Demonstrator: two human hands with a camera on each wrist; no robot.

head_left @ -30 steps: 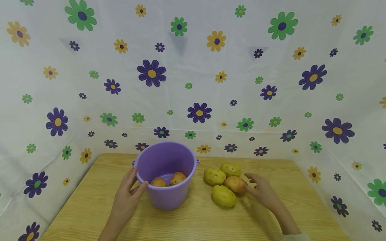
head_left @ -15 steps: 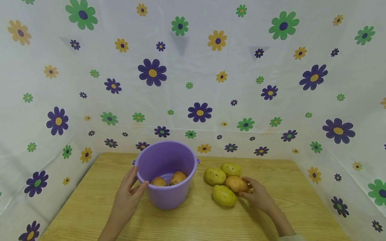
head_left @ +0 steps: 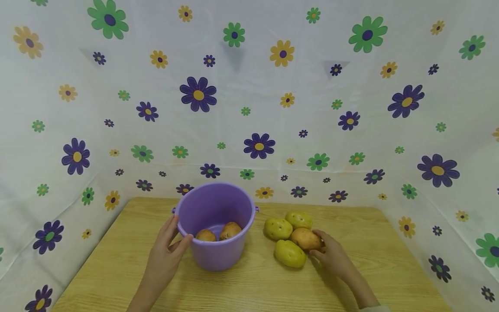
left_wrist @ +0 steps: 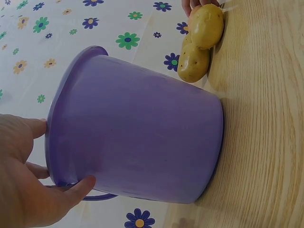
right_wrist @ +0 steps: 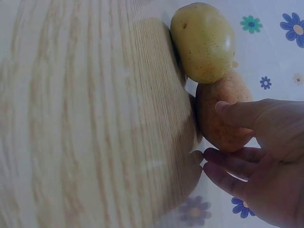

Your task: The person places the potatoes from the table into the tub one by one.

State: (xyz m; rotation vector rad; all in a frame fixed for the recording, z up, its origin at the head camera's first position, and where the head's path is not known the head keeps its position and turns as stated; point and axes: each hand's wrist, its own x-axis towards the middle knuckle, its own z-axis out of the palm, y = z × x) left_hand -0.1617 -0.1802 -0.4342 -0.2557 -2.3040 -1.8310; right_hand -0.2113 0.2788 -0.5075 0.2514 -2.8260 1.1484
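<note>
A purple bucket (head_left: pixel 220 255) stands on the left part of the wooden table with two brown potatoes (head_left: pixel 231 230) visible inside. My left hand (head_left: pixel 165 253) holds its near left rim, thumb at the front and fingers along the left side; the left wrist view shows the fingertips on the rim and outer wall. At the right, my right hand (head_left: pixel 334 255) grips a brown potato (head_left: pixel 306 238) resting on the table, its thumb (right_wrist: pixel 237 113) on one side and fingers round the far end. Yellow-green potatoes (head_left: pixel 290 253) lie close against it, one in front and two behind.
The wooden table (head_left: pixel 249 290) runs back to a white flowered cloth (head_left: pixel 234 121) that rises behind and along both sides. The bucket's handle (left_wrist: pixel 102 196) hangs at its left side. A gap of bare wood separates the bucket from the potatoes.
My right hand has moved in from the right, lowered slightly, and closed its thumb and fingers about the brown potato. My left hand and the bucket have stayed put.
</note>
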